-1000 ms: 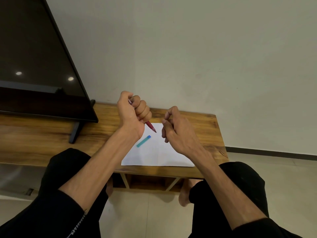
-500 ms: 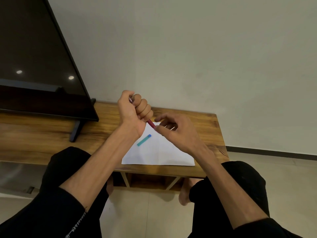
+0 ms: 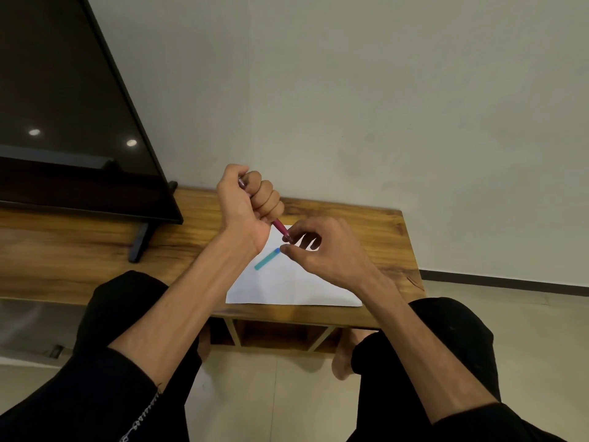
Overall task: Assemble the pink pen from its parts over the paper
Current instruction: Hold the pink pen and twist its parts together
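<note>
Above the paper (image 3: 296,288) on the table (image 3: 376,231), left hand (image 3: 247,207) fists the pink pen (image 3: 282,227), tip angled down-right. Right hand (image 3: 322,250) pinches at the pen's tip with thumb and forefinger. Teal piece (image 3: 267,259) lies on paper below.

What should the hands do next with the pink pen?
Probably the right hand should keep working its fingertips at the pen's lower tip, fitting or twisting on whatever small part goes there; the part itself is too small to see. The left hand already grips the pen in a fist above the paper, tip angled toward the right fingers.
</note>
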